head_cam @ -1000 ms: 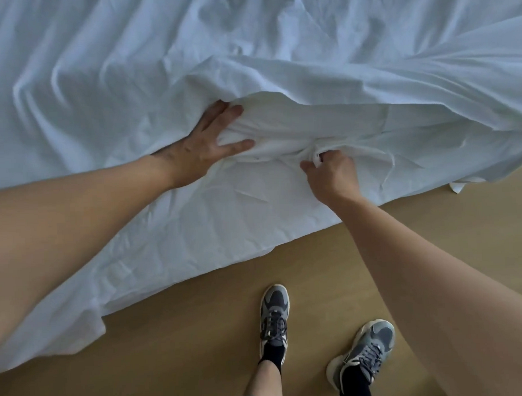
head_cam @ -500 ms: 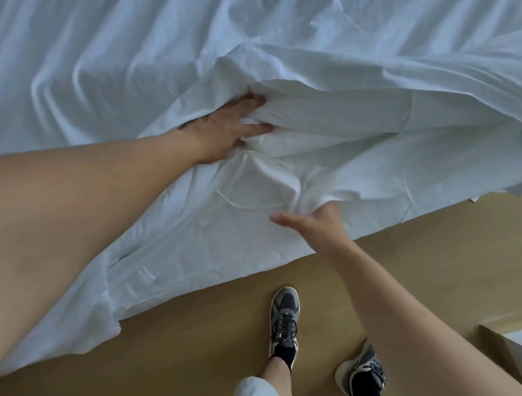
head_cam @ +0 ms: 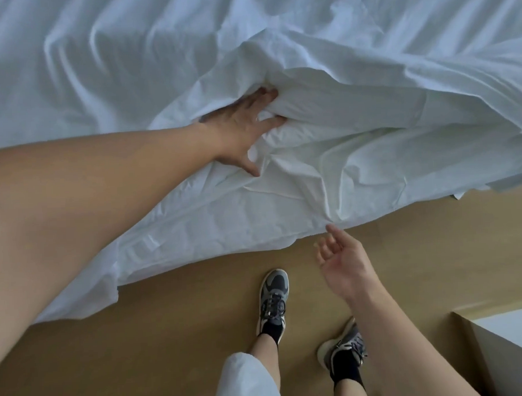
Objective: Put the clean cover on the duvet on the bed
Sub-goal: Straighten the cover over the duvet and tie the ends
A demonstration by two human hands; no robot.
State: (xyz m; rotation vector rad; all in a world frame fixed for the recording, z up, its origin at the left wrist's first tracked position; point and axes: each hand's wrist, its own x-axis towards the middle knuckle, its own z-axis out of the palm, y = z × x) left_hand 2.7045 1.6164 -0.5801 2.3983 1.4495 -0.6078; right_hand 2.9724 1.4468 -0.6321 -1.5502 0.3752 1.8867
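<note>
Floor (head_cam: 170, 334): tan wood, filling the lower half of the frame.
Bed (head_cam: 56, 57): across the upper half, draped all over in white cloth.
Cover (head_cam: 367, 60): white and rumpled, spread over the bed. One fold is raised at upper centre, and the near edge hangs over the bedside toward the floor.
Duvet (head_cam: 354, 105): a thicker white layer under the raised fold, centre right. Everything is white, so I cannot tell exactly where it ends.
Left hand (head_cam: 242, 133): at centre, reaching in from the left edge. The fingers are stretched out with their tips buried in the fold, and the thumb is splayed on the cloth below. Its grip is not closed round anything that shows.
Right hand (head_cam: 345, 263): lower right of centre, over the floor. The palm is turned up and the fingers are loosely bent, so the grip is slack and empty. The forefinger tip is just at the hanging hem.
Shoes (head_cam: 273, 298): grey trainers with black socks, bottom centre, close to the bedside.
Furniture corner (head_cam: 510, 331): pale top and tan side, at lower right beside the right arm.
</note>
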